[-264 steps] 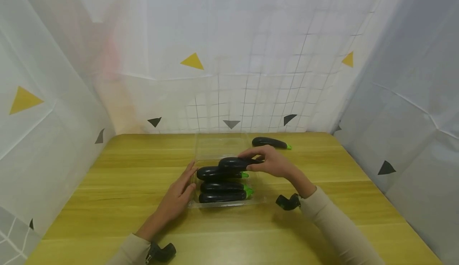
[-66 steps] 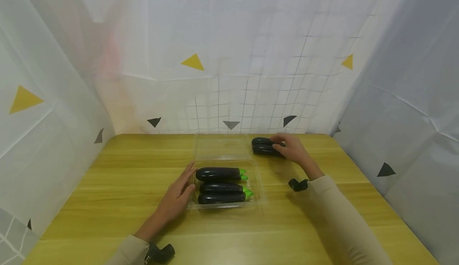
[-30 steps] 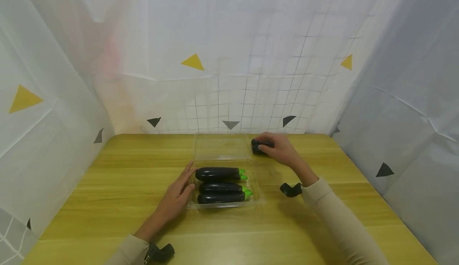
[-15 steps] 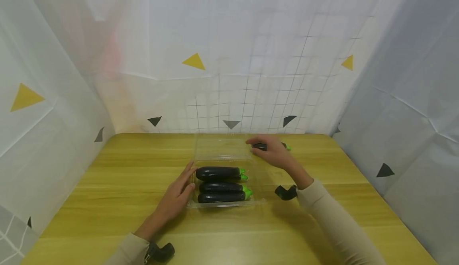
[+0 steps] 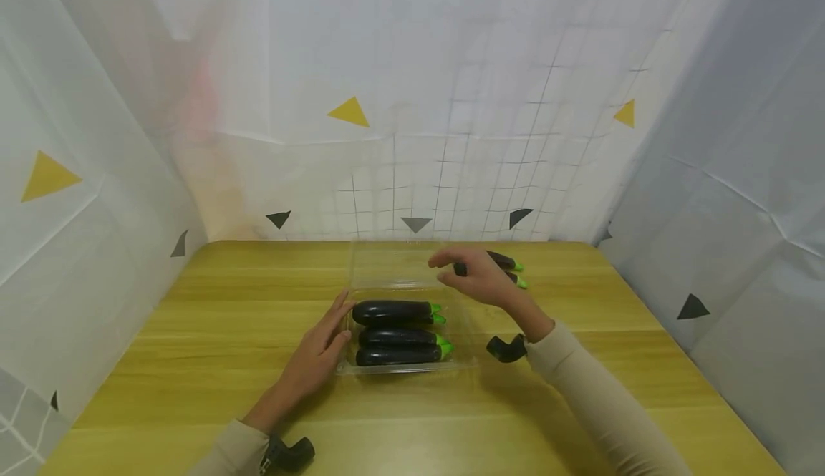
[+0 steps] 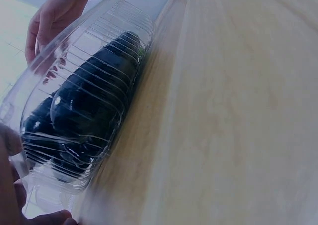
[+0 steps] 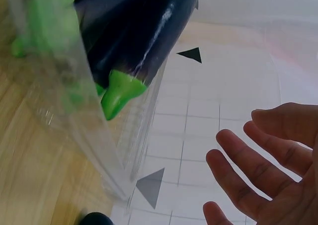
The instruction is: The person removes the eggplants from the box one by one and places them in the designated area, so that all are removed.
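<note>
Eggplants point(image 5: 396, 337) in clear box point(image 5: 402, 369) | wood-grain table point(image 5: 412, 426) | white walls point(image 5: 412, 46) with triangles point(image 5: 350, 112)

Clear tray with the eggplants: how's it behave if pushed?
The clear tray probably flexes, since its ribbed walls look thin. It likely slides rather than tips, sitting low with eggplants lying on their sides inside. Its open lid, folded out behind, may flap or drag.

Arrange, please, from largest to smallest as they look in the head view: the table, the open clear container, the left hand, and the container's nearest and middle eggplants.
1. Table
2. Clear container
3. Left hand
4. Nearest eggplant and middle eggplant: too alike to rank.
</note>
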A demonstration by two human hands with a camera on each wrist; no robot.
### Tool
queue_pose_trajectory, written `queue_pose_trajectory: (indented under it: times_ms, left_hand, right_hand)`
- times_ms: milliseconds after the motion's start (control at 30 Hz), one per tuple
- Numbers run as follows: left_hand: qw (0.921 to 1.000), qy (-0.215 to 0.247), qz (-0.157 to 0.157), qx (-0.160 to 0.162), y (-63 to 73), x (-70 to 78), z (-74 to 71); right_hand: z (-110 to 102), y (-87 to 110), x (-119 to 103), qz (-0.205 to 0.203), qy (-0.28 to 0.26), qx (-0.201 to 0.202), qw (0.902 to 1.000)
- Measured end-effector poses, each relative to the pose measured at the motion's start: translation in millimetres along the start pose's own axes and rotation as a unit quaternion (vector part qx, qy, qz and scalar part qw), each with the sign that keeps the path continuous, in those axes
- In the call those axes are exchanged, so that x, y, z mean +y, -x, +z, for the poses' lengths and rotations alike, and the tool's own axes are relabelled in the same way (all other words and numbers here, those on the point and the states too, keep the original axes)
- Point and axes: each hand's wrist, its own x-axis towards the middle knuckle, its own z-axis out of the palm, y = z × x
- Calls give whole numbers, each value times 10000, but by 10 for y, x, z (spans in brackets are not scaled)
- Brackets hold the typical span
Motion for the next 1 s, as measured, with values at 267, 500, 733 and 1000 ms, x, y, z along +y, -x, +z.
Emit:
queue_pose_trajectory:
  times_ms: [267,500,733,1000]
  left_hand:
    - [10000,29,-39,26,6,8,9]
    - [10000,17,-17,0,9,-5,9]
    - [10000,-6,-8,-9,7,-12,5]
    - [10000,22,29,-30,-3,-14,1]
  right_hand:
    - [61,-34,-94,64,-22,-259,9996]
    - [134,-76,-132,-54,-2,-385,9992]
    - [222,-113,-150,-92,-56,-560,9984]
    - [288,-151,-166,-175,-266,-644,9974]
